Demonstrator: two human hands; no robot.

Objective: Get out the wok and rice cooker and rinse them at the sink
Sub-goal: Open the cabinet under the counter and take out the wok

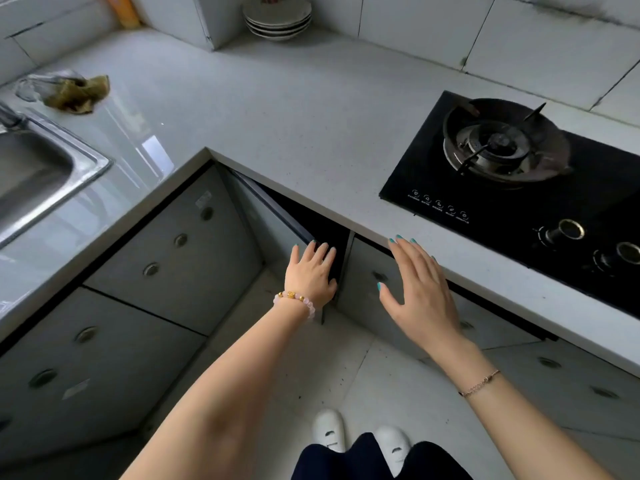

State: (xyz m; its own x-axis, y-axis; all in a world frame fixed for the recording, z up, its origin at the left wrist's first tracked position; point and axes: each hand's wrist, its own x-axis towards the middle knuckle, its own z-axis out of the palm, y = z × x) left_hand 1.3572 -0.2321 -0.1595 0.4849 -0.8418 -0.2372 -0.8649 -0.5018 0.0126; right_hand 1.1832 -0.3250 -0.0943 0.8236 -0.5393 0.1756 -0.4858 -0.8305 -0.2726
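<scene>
**Opening the corner cabinet**

Your pale speckled stone countertop (277, 109) and steel sink (52, 168) wait. Your left hand (311, 271) grasps the grey cabinet door's (273, 220) edge to swing it; your right hand (419, 289) hovers, fingers spread. Wok and rice cooker: unseen.

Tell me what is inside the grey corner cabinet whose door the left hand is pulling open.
Only darkness shows inside the grey corner cabinet. The left hand grips the edge of its partly open door; no wok or rice cooker is visible. The door and white countertop hide the rest.
</scene>
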